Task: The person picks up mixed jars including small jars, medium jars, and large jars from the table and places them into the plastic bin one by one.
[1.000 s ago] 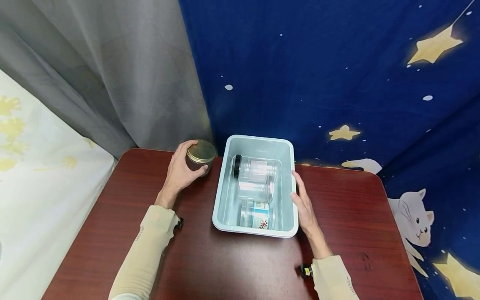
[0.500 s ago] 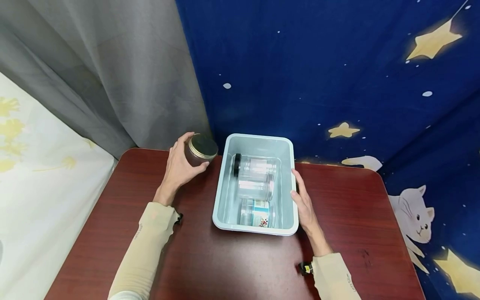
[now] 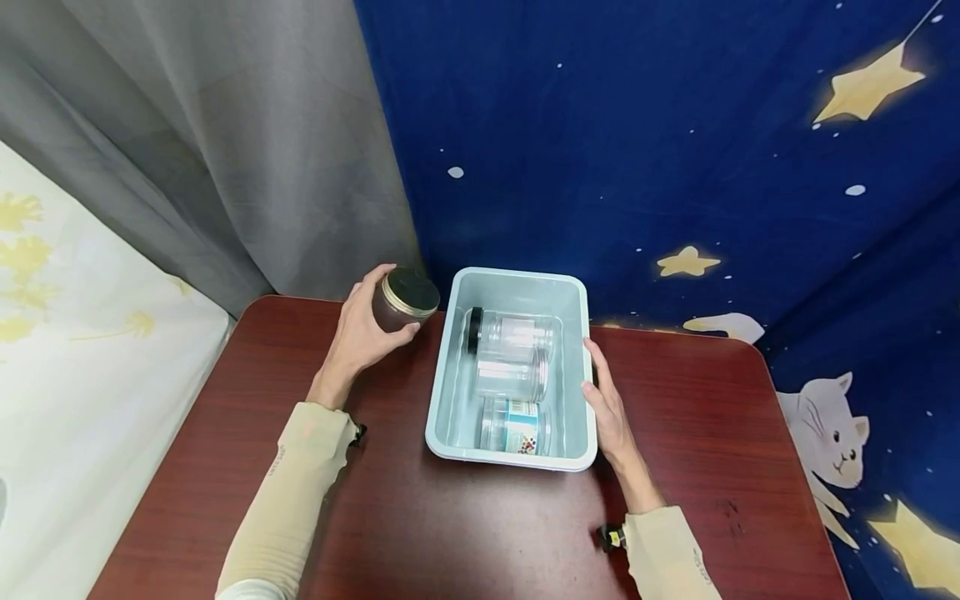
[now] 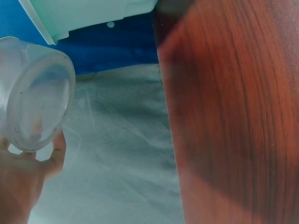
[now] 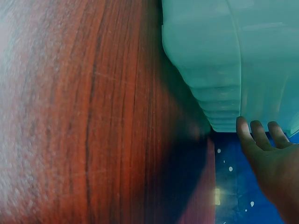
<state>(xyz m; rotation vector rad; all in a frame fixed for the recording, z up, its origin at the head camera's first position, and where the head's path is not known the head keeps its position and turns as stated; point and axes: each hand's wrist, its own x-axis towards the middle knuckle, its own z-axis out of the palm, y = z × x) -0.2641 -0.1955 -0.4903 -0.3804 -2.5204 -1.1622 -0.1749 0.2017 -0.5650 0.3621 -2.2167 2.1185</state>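
Note:
My left hand [image 3: 358,332] grips a jar [image 3: 392,317] with a gold-edged lid, thumb on one side and fingers on the other. The jar is tilted, raised near the table's back edge, left of a light blue plastic bin [image 3: 437,392]. In the left wrist view the jar's clear round base [image 4: 42,100] faces the camera. My right hand [image 3: 611,412] holds the bin's right rim; the right wrist view shows several fingertips against its outer wall [image 5: 210,56]. Inside lie a black-lidded clear jar [image 3: 517,333], another clear jar [image 3: 506,375] and one with a blue label [image 3: 522,427].
Everything stands on a reddish-brown wooden table [image 3: 465,533]. Behind its back edge hang a grey curtain [image 3: 285,167] and a blue star-patterned curtain [image 3: 600,150]. A white patterned cloth [image 3: 75,375] hangs at the left.
My left hand has lifted the jar from the table and tilted it, shifting slightly right toward the bin. The right hand and the jars in the bin stay as they were.

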